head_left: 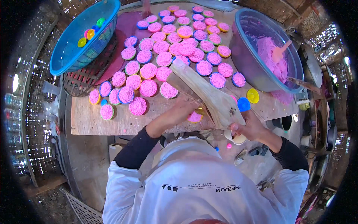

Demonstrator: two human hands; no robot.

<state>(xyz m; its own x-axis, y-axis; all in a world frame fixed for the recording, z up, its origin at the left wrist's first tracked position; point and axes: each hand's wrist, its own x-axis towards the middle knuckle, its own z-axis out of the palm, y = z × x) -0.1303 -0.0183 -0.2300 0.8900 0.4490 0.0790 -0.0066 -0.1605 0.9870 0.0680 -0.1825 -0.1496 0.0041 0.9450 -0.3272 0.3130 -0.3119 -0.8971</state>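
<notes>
A long pale wooden press [209, 89] lies slantwise above the front of the table. My right hand [250, 127] is closed round its near right end, where a white cylindrical part [235, 138] shows below. My left hand [182, 112] is at the press's left side, fingers bent, their tips partly hidden by the wood; what they grip does not show clearly. Just beneath those fingers is a yellow-rimmed mould with pink strands [195, 117]. By my right hand are a blue mould [244, 104] and a yellow mould [253, 96], both without pink strands.
Many small moulds heaped with pink strands [160, 46] cover the wooden table [93, 123]. Far left, a blue basket [61, 56] holds several coloured moulds. A large tub [242, 56] of pink dough [270, 56] with a pink scoop [279, 52] stands at the right.
</notes>
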